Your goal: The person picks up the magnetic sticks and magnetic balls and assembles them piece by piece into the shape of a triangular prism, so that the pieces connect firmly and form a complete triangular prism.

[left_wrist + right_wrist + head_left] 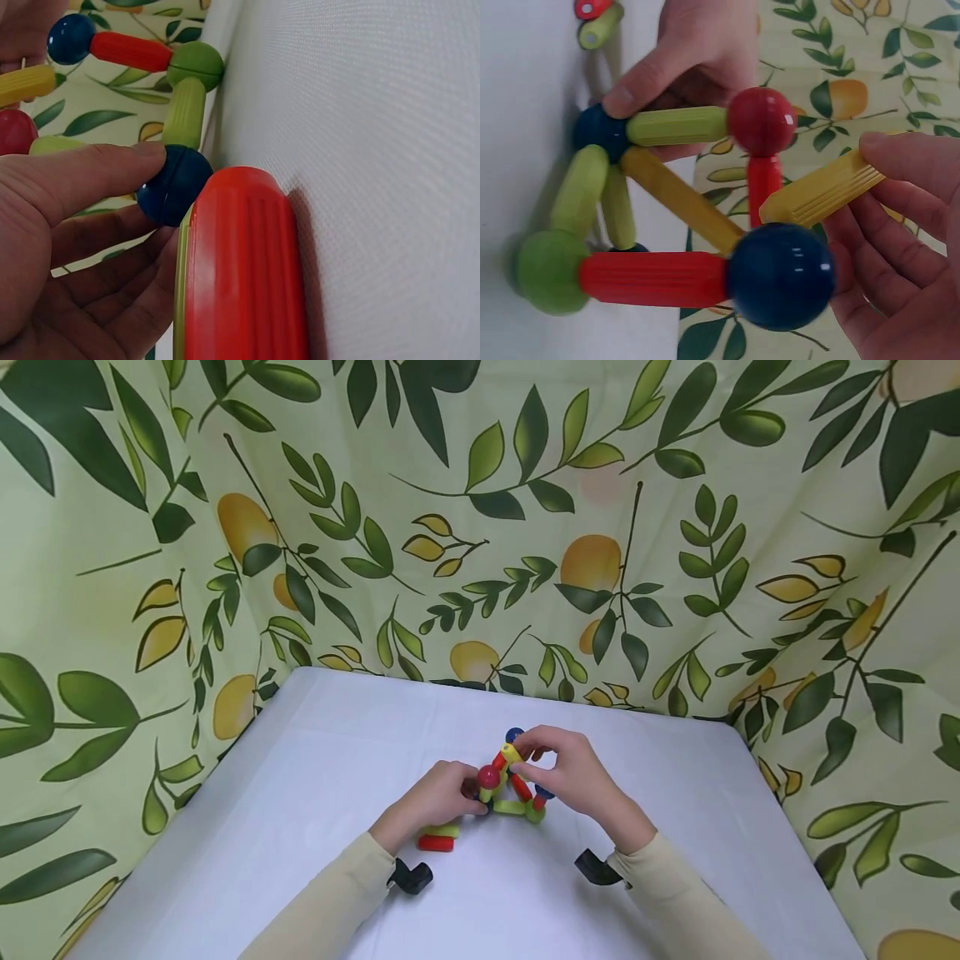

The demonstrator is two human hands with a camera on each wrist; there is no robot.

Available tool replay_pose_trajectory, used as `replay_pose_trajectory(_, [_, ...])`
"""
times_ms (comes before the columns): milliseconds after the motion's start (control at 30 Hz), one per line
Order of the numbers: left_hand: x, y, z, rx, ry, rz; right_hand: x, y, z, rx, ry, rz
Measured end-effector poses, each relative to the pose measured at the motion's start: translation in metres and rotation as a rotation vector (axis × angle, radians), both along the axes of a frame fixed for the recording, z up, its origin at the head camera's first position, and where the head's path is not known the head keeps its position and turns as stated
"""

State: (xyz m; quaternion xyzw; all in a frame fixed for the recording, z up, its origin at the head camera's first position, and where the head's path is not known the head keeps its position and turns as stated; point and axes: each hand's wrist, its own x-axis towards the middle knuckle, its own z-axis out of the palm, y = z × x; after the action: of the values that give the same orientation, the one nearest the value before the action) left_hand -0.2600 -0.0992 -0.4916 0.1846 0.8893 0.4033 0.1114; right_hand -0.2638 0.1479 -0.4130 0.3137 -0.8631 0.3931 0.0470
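Observation:
A frame of magnetic rods and balls stands on the white table. At its lower corner my left hand (442, 793) pinches a dark blue ball (176, 184) between thumb and fingers. My right hand (900, 255) holds a yellow rod (825, 187) by one end; the rod's other end is close to a blue ball (780, 277), though contact is unclear. A red rod (656, 277) joins that ball to a green ball (555, 270) low on the frame. Higher up sits a red ball (761, 120), linked by a light green rod (679, 126) to the pinched ball.
Beside my left wrist, a loose red rod (436, 843) and a loose light green rod (442, 831) lie on the white table (360, 727). A leaf-and-fruit patterned cloth (495, 585) hangs behind the table and along its sides.

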Motion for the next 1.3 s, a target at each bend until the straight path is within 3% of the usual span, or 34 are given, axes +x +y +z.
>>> replay_pose_trajectory(300, [0.001,-0.002,-0.003,0.0,-0.008,0.012,-0.001,-0.003,-0.02,0.079,-0.093,0.063])
replay_pose_trajectory(700, [0.0,-0.002,0.001,0.003,-0.012,0.009,-0.008,0.0,-0.025,0.226,-0.115,0.068])
replay_pose_trajectory(1300, [0.0,0.0,0.002,-0.009,-0.001,0.004,-0.003,-0.007,-0.024,0.445,0.059,0.04])
